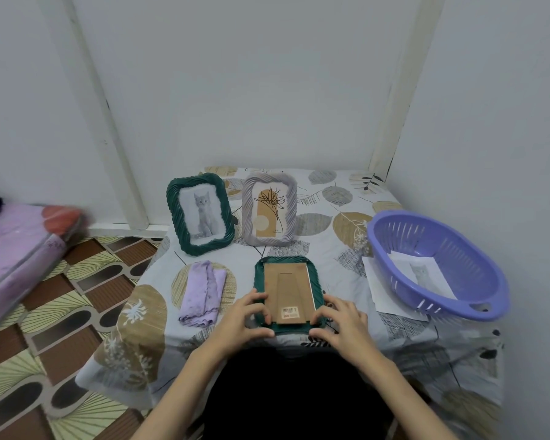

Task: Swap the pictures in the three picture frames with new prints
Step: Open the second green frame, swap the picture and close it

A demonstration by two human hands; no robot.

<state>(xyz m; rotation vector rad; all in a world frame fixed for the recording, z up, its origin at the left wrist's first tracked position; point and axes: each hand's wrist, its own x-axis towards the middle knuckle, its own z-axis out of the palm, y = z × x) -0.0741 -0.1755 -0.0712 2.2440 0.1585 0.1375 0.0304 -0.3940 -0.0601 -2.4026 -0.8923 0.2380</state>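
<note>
Both hands reach forward over the desk's near edge. The left hand (246, 315) and right hand (342, 322) curl their fingers onto the bottom corners of a green frame (288, 292) lying face down. A cloth (200, 293) lies left; a basket (438, 265) holding a print (421, 274) sits right. Two frames (200, 214) stand behind.

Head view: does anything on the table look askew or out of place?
The purple basket sits tilted, its left edge on a loose sheet of paper by the table's right side. Otherwise nothing stands out.
</note>
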